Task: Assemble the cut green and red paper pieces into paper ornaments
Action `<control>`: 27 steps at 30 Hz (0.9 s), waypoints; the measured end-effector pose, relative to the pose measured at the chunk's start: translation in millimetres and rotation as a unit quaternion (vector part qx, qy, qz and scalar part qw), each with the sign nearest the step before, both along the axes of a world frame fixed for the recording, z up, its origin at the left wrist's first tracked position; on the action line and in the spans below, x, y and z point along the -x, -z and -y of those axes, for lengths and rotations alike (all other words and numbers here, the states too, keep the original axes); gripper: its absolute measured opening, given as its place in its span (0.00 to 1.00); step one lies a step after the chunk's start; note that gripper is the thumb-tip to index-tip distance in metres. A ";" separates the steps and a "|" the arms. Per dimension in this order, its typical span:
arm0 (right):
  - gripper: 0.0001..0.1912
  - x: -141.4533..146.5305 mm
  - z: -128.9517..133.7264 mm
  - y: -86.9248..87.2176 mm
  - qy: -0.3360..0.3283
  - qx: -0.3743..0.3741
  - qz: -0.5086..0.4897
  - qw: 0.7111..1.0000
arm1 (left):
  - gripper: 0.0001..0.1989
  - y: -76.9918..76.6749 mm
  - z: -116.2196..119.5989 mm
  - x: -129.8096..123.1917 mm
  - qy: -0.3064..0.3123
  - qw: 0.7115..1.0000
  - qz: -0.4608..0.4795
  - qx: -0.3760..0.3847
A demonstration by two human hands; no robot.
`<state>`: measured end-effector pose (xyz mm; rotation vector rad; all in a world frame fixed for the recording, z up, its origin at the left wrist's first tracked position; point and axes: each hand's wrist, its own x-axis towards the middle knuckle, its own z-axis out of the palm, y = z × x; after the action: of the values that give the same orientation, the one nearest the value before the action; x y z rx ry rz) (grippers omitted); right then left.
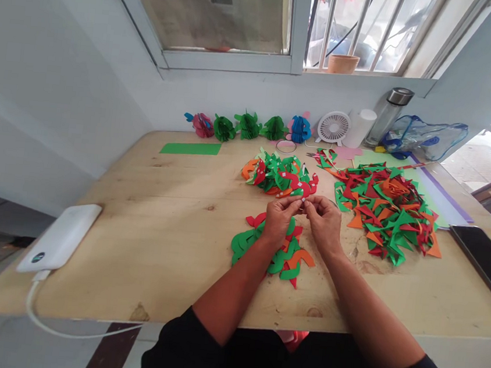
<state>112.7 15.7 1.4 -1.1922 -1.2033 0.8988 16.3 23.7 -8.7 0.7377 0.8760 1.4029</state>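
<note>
My left hand (281,218) and my right hand (324,218) meet fingertip to fingertip over the middle of the table, both closed in a pinch. A tiny pale spot shows between the fingertips, but what they hold is too small and covered to make out. Just beyond them lies a heap of curved green, red and orange paper cut-outs (279,173), several dotted with small white squares. A looser pile of curved paper cut-outs (246,242) lies beneath my left wrist, partly hidden by the forearm.
A big heap of pointed paper scraps (394,205) covers the right side of the wooden table (157,227), near a black phone (483,262). Folded paper figures (248,126), a small fan (334,127) and a bottle (388,117) line the wall. A white power bank (62,238) sits left.
</note>
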 end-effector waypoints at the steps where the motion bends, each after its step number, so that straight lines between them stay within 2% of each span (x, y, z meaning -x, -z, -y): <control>1: 0.07 -0.3 -0.3 0.7 -0.002 0.000 0.000 1.000 | 0.14 -0.6 0.1 0.4 0.000 1.000 0.001 0.000; 13: 0.07 -5.6 -3.3 8.6 0.003 -0.014 0.100 0.995 | 0.12 3.1 -2.4 1.8 0.017 1.000 0.005 -0.001; 20: 0.06 -6.9 -1.8 5.7 0.012 -0.031 0.170 0.985 | 0.10 5.5 -3.3 2.0 0.017 1.000 0.023 0.006; 27: 0.06 -6.4 1.3 1.9 0.030 -0.044 0.226 0.973 | 0.12 4.8 -3.1 2.2 0.023 0.999 0.019 0.017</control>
<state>119.1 14.4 -0.5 -1.3973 -1.5409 0.5344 14.2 26.8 -13.5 0.6980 0.8460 1.3544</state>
